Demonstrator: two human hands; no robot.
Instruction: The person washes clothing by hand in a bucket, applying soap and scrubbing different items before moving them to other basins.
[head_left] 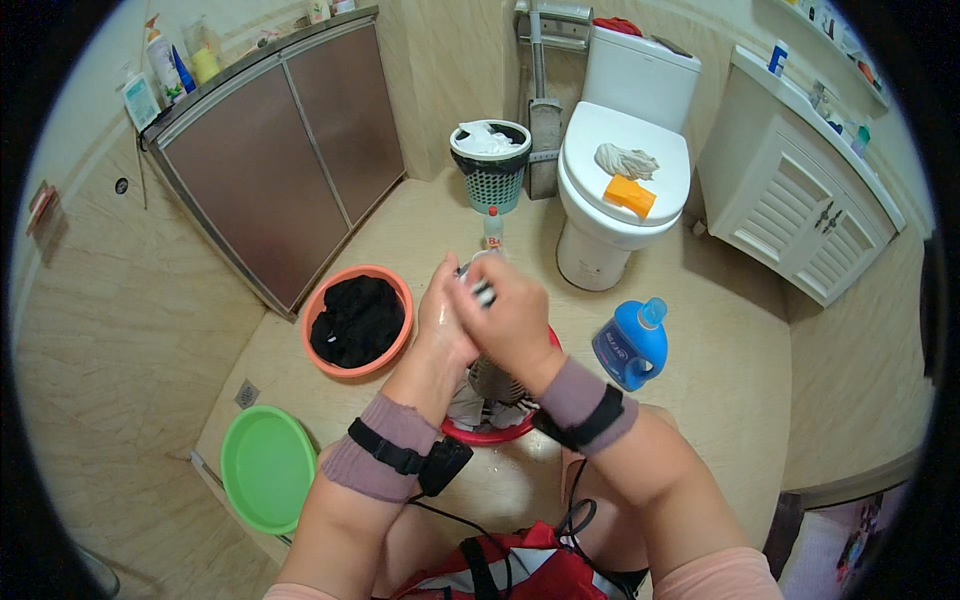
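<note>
My left hand (pixel 437 312) and my right hand (pixel 508 318) are pressed together above a red basin (pixel 489 437). Between them shows a small bunched piece of black-and-white striped cloth (pixel 484 293), mostly covered by my fingers. The right hand is curled over it. My left hand's palm looks wet and backs the cloth from the other side. Below, partly hidden by my wrists, pale clothes (pixel 466 408) and a dark grey, ridged-looking item (pixel 493 382) lie in the basin; what that item is I cannot make out.
Left of my hands stand an orange basin (pixel 405 345) with black clothes (pixel 355 322) and a green basin (pixel 265 470). To the right is a blue detergent jug (pixel 632 345). Ahead are a clear bottle (pixel 493 228), a waste bin (pixel 492 185) and a toilet (pixel 590 240) with cloths on its lid.
</note>
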